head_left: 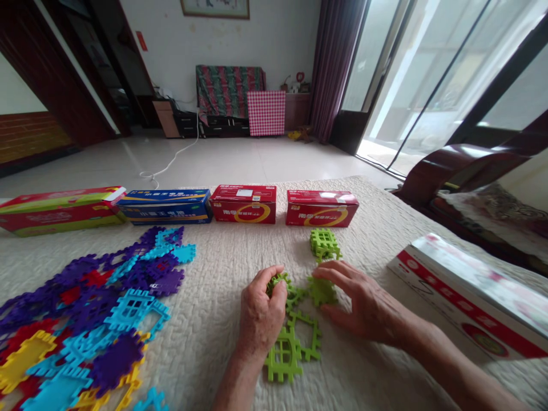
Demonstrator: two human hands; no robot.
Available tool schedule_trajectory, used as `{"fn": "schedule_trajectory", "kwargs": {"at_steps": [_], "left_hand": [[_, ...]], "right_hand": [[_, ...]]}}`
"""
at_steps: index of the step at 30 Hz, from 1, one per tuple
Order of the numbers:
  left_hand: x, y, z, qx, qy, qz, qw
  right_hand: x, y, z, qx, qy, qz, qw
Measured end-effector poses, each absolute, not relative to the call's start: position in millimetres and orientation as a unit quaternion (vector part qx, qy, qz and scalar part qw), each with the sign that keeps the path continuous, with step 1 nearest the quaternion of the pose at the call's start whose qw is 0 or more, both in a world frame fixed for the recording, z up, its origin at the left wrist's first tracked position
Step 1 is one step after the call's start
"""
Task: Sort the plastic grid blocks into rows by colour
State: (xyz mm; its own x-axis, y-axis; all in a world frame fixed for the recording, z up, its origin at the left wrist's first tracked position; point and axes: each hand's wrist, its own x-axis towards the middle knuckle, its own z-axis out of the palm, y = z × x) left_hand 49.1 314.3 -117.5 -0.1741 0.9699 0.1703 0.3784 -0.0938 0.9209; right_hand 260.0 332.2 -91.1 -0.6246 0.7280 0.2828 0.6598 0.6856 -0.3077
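The left hand (264,302) is curled closed on a green piece (278,279), thumb and fingers wrapped about it. The right hand (357,299) is spread, thumb and fingers apart, with a solid green tile (322,291) between them; whether the fingertips press on it I cannot tell. More green lies on the cloth-covered surface (231,251) nearby — an open frame (315,337) between the two hands, and a window tile (283,357) just in front of it, close to the left wrist. Beyond the right hand's fingers stands a small green stack (324,242).

To the left spreads a loose pile (89,308) of purple, blue, red and yellow pieces, well apart from the green ones. Along the far side runs a row of boxes — a red-and-green box (60,211), a blue box (166,206), then two red ones, the left red box (243,204) and the right red box (322,209). A white box (466,297) with a red band lies to the right, beyond the right forearm.
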Motion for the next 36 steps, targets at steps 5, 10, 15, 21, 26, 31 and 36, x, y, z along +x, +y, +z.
{"fn": "schedule_trajectory", "kwargs": {"at_steps": [5,10,15,21,26,31,36], "left_hand": [[49.8,314.3,-117.8,0.556,0.597,0.488,0.311],[49.1,314.6,-118.8,0.560,0.599,0.483,0.307],[48.5,314.9,-119.7,0.561,0.599,0.480,0.310],[49.5,314.7,-118.3,0.557,0.602,0.484,0.305],[49.4,314.6,-117.7,0.561,0.604,0.478,0.303],[49.3,314.3,-118.7,0.560,0.604,0.479,0.304],[49.9,314.4,-118.8,0.560,0.600,0.482,0.308]], "right_hand": [[266.9,330.2,-79.4,-0.402,-0.898,0.111,0.142],[267.6,329.6,-77.2,-0.397,-0.899,0.130,0.130],[272.1,338.8,-81.4,-0.395,-0.890,0.056,0.221],[278.7,349.3,-92.0,-0.413,-0.869,-0.037,0.269],[281.3,352.3,-100.6,-0.424,-0.869,-0.070,0.246],[280.3,351.3,-99.0,-0.436,-0.853,-0.063,0.280],[281.4,351.2,-98.8,-0.515,-0.763,0.012,0.390]]}}
